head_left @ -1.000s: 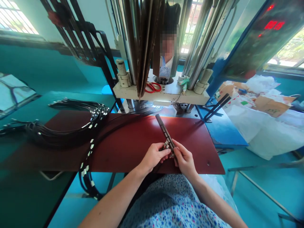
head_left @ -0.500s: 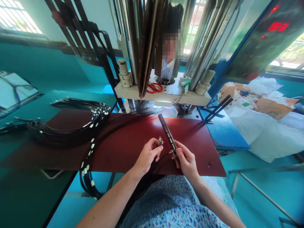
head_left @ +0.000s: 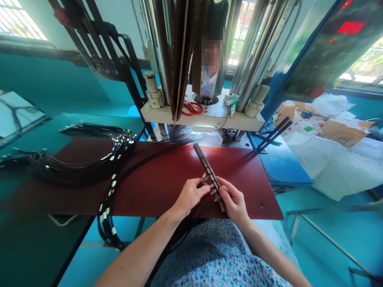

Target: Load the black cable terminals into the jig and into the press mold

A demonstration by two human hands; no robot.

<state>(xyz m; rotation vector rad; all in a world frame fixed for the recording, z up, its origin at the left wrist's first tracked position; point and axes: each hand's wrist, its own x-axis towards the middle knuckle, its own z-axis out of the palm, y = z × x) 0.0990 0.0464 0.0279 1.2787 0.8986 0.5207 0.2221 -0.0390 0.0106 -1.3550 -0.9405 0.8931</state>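
Observation:
My right hand (head_left: 233, 198) is closed on the near end of a long dark slotted bar (head_left: 206, 164), which slants up and left over the red-brown board. Pale metal pieces show along the bar's slots. In my left hand (head_left: 191, 196), thumb and fingers pinch a small metal cable connector (head_left: 204, 177) close against the bar's left side. Whether it sits in a slot I cannot tell. Another connector (head_left: 213, 191) with a black cable is at the bar near my right fingers. Black cables run down from my hands toward my lap.
Bundles of black cables (head_left: 68, 175) with white tags lie on the board's (head_left: 248, 175) left part. Behind it stands a press (head_left: 203, 116) with red-handled scissors (head_left: 192, 108) on its plate. Dark tongs-like rods (head_left: 273, 133) project at right. A display panel (head_left: 344, 44) hangs upper right.
My left hand has brought the connector right, from apart to beside the bar. The bar has tilted a little further left. The whole view has shifted slightly.

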